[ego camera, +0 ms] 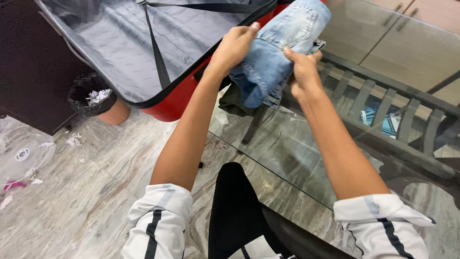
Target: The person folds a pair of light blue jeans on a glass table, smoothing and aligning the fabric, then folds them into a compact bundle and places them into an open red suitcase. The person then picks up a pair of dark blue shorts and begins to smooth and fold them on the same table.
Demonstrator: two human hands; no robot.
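Both my hands hold a folded pair of light blue jeans above the edge of a glass table. My left hand grips the left side of the bundle, fingers curled over its top. My right hand pinches the right lower side of it. Just left of the jeans lies an open red suitcase with grey lining and black straps; the inside I can see holds nothing. A dark cloth lies under the jeans on the table.
A dark slatted rack shows through the glass. On the marble floor stand a black-lined bin with paper scraps, a white fan grille and a dark cabinet. Cupboard doors are at the far right.
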